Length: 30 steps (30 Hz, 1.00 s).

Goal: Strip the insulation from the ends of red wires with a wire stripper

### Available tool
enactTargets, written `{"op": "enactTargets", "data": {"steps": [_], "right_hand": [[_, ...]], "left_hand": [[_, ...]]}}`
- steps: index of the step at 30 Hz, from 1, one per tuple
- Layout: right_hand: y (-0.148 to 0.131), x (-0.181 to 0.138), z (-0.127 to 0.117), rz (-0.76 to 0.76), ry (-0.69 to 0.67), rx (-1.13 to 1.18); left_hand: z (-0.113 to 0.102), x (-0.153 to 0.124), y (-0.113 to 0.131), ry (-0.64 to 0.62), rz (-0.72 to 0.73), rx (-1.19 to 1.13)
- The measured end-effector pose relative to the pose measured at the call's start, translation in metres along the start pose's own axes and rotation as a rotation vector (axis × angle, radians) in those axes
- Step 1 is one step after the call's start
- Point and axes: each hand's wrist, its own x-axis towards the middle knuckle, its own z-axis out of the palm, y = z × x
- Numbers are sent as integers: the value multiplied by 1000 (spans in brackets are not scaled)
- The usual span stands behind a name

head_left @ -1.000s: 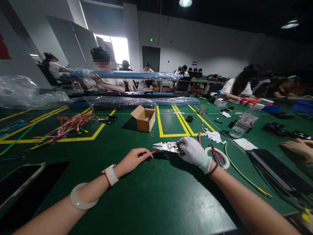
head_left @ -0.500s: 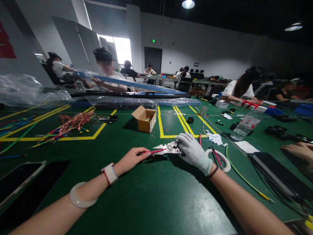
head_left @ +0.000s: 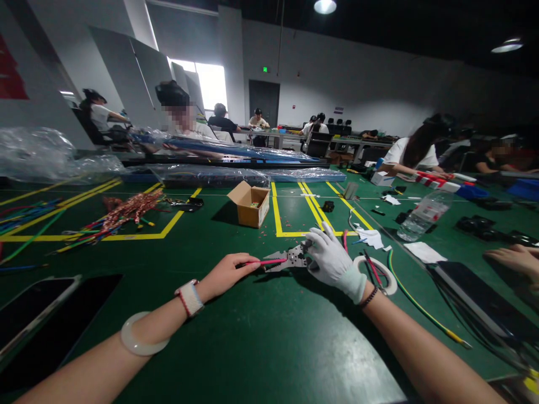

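My left hand (head_left: 227, 273) rests on the green table and pinches a short red wire (head_left: 264, 262) that points right. The wire's far end lies in the jaws of a metal wire stripper (head_left: 290, 258). My right hand (head_left: 332, 259), in a white glove, is wrapped round the stripper's handles just right of the jaws. A white bangle and a watch sit on my left forearm.
A small open cardboard box (head_left: 249, 205) stands behind the hands. A bundle of coloured wires (head_left: 122, 212) lies at the left, phones (head_left: 37, 314) at the near left. A roll of white tape (head_left: 379, 272), loose cables and a water bottle (head_left: 421, 213) lie right. Another person's hand (head_left: 511, 258) rests far right.
The red wire has been pushed further right into the stripper's jaws. My right hand has shifted its hold on the handles. Across the table a person has lowered a long blue wrapped piece.
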Motion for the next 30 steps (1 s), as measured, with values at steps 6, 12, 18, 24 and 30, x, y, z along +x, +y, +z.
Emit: {"op": "enactTargets", "data": {"steps": [6, 12, 18, 24, 30], "right_hand": [[-2, 0, -2, 15, -47, 21], [-3, -3, 3, 36, -88, 46], [-3, -6, 7, 37, -109, 23], [-3, -5, 7, 50, -177, -54], [-6, -4, 2, 62, -237, -101]], "left_hand": [[0, 1, -1, -6, -10, -37], [-1, 1, 1, -25, -21, -72], [-3, 1, -1, -51, -30, -100], [-1, 1, -4, -67, -82, -163], [0, 2, -4, -83, -124, -192]]}}
